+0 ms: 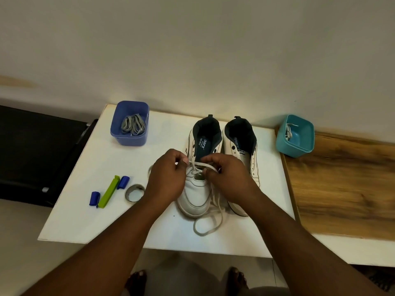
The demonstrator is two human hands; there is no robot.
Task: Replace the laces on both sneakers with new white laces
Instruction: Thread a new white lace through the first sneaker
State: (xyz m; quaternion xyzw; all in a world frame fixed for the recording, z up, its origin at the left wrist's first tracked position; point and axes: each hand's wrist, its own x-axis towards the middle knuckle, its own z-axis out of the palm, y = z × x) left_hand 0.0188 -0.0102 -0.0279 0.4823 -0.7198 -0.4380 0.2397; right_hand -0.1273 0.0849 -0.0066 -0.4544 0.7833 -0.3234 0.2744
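Note:
Two white sneakers with dark linings stand side by side on the white table (pixel 102 210), toes toward me. Over the lower eyelets of the left sneaker (pixel 194 199), my left hand (pixel 166 178) pinches one end of a white lace (pixel 208 226). My right hand (pixel 226 174) pinches the other end, which crosses the tongue. The slack lace loops over the toe onto the table. The right sneaker (pixel 241 146) has no lace in its visible eyelets; my right hand hides its front part.
A blue tub (pixel 129 137) at the back left holds grey laces (pixel 133 124). A teal tub (pixel 296 146) at the right, on a wooden board (pixel 346 189), holds a white lace. A green clip (pixel 109 192), two blue clips and a tape roll (pixel 134 192) lie at the left.

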